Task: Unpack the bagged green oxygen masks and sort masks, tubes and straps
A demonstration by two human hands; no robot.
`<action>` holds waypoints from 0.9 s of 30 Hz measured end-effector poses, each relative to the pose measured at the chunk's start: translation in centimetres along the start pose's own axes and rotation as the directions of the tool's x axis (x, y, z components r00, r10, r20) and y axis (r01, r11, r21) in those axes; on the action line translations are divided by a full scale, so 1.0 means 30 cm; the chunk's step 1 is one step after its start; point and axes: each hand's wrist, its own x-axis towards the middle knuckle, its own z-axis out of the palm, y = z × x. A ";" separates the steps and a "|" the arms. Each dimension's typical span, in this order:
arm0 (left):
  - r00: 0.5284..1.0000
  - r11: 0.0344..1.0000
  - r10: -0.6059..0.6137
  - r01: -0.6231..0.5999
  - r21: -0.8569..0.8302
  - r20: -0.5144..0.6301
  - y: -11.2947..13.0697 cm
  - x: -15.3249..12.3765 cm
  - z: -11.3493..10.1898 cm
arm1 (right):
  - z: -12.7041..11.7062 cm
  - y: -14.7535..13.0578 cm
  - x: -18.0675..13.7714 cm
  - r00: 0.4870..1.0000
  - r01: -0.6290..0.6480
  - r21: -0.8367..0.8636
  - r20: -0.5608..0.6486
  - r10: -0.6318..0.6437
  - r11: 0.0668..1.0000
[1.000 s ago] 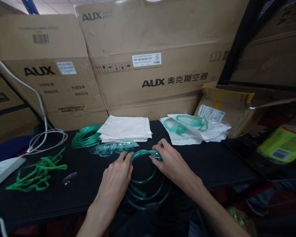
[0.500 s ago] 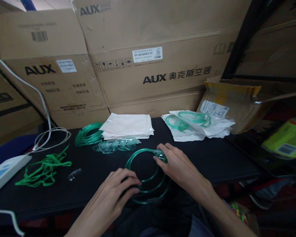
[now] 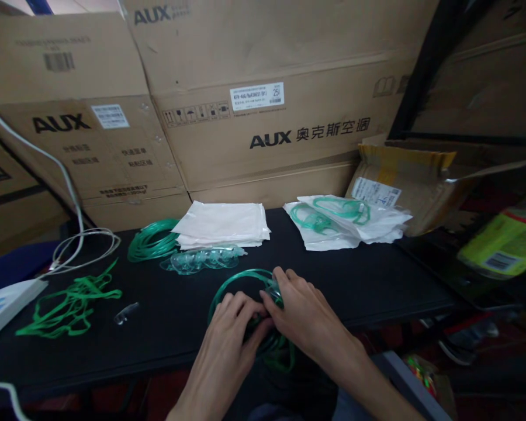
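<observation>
My right hand [image 3: 298, 298] is closed on a clear plastic mask [image 3: 272, 287] with green tubing [image 3: 228, 283] looped beside it. Close against it, my left hand [image 3: 239, 321] has its fingers pinched on the coiled tubing; the exact grip is hidden behind the fingers. Part of the coil and a green strap [image 3: 284, 359] hang below my hands at the table's front edge. Behind them lies a row of nested clear masks [image 3: 204, 259], with a coil of green tubing [image 3: 151, 241] to its left.
White pouches [image 3: 221, 225] are stacked at the back. More pouches with green tubing [image 3: 346, 234] lie to their right. Green elastic straps [image 3: 72, 301], a small clear piece [image 3: 126, 313] and a white power strip [image 3: 9, 304] are on the left. Large cartons [image 3: 263, 158] wall off the back.
My left hand has moved right and up to meet my right hand. The tubing loops are drawn in tighter between them. The view has shifted slightly.
</observation>
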 end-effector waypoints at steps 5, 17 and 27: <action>0.992 0.993 -0.005 -0.010 -0.118 -0.130 0.012 0.060 -0.031 | -0.033 0.014 0.009 0.997 0.043 0.030 0.068 -0.045 0.999; 0.980 0.975 0.191 -0.182 -0.131 0.064 -0.074 0.230 -0.025 | 0.008 0.082 0.023 0.992 0.124 0.265 -0.034 -0.119 0.956; 0.975 0.967 0.222 -0.220 -0.129 0.002 -0.065 0.215 -0.045 | -0.046 0.098 0.040 0.996 -0.075 0.688 0.087 0.021 0.721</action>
